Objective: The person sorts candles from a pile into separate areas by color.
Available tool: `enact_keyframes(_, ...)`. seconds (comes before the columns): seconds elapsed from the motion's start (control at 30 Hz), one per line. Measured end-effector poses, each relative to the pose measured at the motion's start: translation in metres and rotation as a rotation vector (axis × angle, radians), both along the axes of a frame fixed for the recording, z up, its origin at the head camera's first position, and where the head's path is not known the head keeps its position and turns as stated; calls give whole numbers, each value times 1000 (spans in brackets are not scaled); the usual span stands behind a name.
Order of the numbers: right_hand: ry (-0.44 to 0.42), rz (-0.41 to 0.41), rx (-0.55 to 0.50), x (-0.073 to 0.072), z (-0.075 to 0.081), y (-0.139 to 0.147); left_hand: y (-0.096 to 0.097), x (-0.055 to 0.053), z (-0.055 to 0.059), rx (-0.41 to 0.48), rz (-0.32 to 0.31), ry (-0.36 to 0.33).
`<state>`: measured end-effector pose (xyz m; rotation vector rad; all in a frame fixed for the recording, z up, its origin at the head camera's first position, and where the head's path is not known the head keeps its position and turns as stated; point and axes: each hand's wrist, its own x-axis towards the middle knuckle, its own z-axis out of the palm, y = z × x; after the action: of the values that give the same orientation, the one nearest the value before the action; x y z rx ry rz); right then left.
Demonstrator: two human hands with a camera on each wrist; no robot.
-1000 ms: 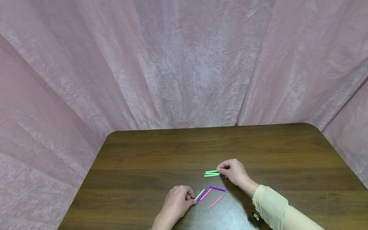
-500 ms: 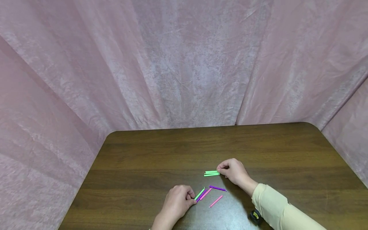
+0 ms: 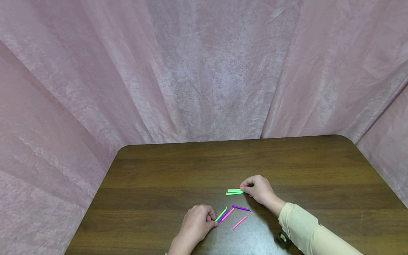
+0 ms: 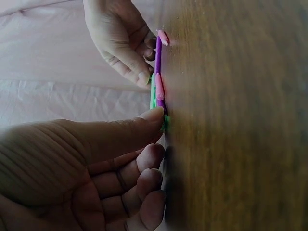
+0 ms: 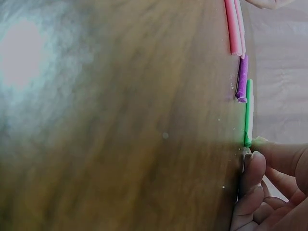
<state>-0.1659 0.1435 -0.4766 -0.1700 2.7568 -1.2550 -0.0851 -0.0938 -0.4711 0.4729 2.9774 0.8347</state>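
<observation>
My left hand (image 3: pixel 198 221) pinches the near end of a thin green candle (image 3: pixel 221 214) between thumb and fingers. A purple candle (image 3: pixel 224 215) lies right alongside, its near end at the thumb tip. Touching that pair's right side is a pink candle (image 3: pixel 228 214). Farther back, my right hand (image 3: pixel 259 189) has thumb and forefinger pinched at the right end of a small group of green candles (image 3: pixel 234 192), lying side by side. The right wrist view shows a green candle (image 5: pixel 249 113) ending at the fingertips; the fingers hide part of the group.
Between the hands, a second purple candle (image 3: pixel 241 208) lies slanted on the wooden table (image 3: pixel 159 177). Another pink candle (image 3: pixel 239 222) rests nearer the front. A black object with a yellow mark (image 3: pixel 283 240) sits under the right wrist. Pink curtains (image 3: pixel 204 71) hang behind the table.
The rearmost green candle at my right fingers has swung slightly, closer in line with the others. My left hand and the remaining candles stay where they were.
</observation>
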Motion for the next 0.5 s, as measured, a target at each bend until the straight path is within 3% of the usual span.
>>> enact_keyframes(0.5, -25, -35, -81, 0, -2, 4, 1, -1, -3, -30, 9, 15)
